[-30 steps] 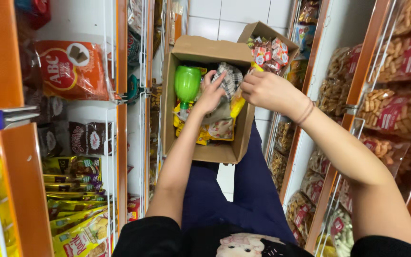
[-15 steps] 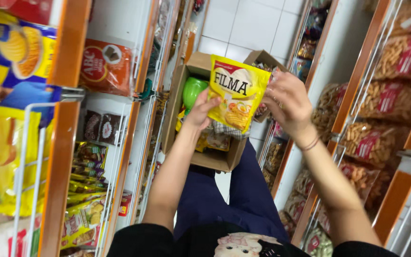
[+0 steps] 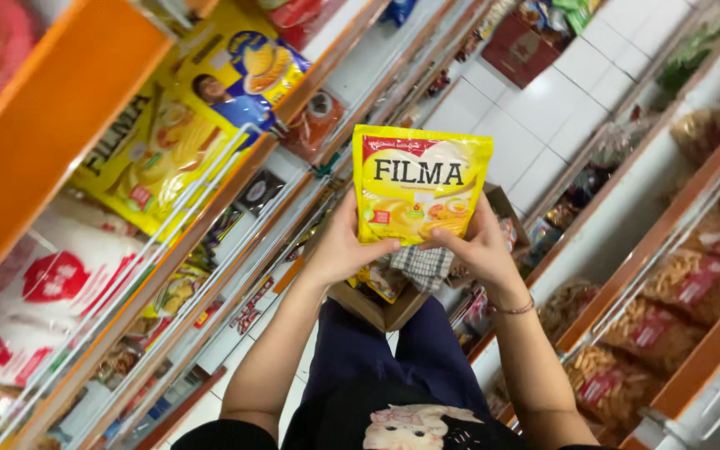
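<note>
A yellow pouch (image 3: 417,183) with a red top band is held upright in front of me by both hands. My left hand (image 3: 342,247) grips its lower left corner and my right hand (image 3: 478,243) grips its lower right corner, thumbs on the front. Below the pouch, an open cardboard box (image 3: 377,306) rests on my lap with more packets inside, mostly hidden by my hands. A thin bracelet circles my right wrist.
Orange-framed shelves (image 3: 60,125) stand on my left, with yellow pouches (image 3: 181,142) of the same kind and white-and-red bags (image 3: 39,283) behind wire rails. Shelves on the right (image 3: 693,333) hold bagged snacks. White floor tiles (image 3: 560,100) run down the narrow aisle.
Both hands have lifted the yellow pouch out of the box and raised it in front of me. My view has swung left towards the shelf.
</note>
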